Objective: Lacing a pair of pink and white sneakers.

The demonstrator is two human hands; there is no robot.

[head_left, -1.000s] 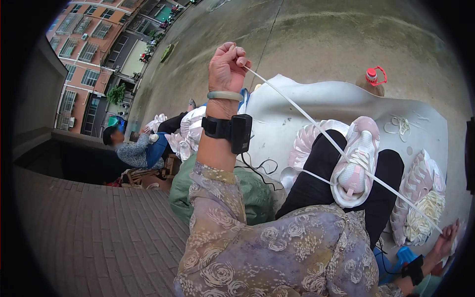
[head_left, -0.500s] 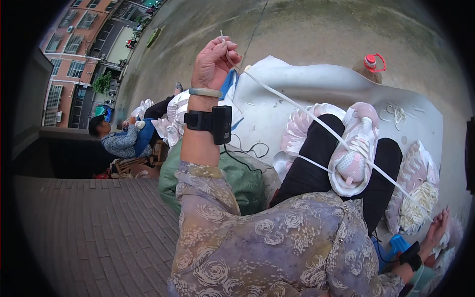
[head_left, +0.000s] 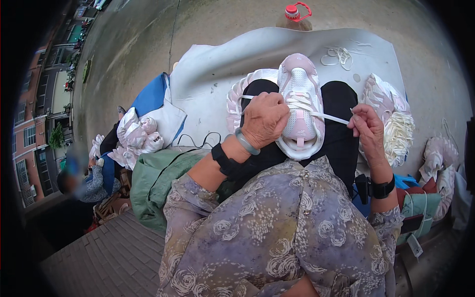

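A pink and white sneaker (head_left: 299, 106) rests on my lap, toe pointing away from me. My left hand (head_left: 264, 119) is closed on the shoe's left side, by the laces. A white lace (head_left: 332, 117) runs tight from the eyelets out to the right, where my right hand (head_left: 367, 127) pinches its end. Both wrists carry black bands, and the left one also has a pale bangle.
A white sheet (head_left: 217, 74) covers the ground ahead, with loose white laces (head_left: 338, 55) and a red-capped bottle (head_left: 296, 15) at its far end. More sneakers (head_left: 138, 136) lie left, others (head_left: 388, 116) right. A green bag (head_left: 153, 183) sits left. Another person (head_left: 81, 175) sits lower left.
My left hand came down from high on the left, where it pulled the lace long, onto the shoe. My right hand rose from the lower right and now holds the lace beside the shoe.
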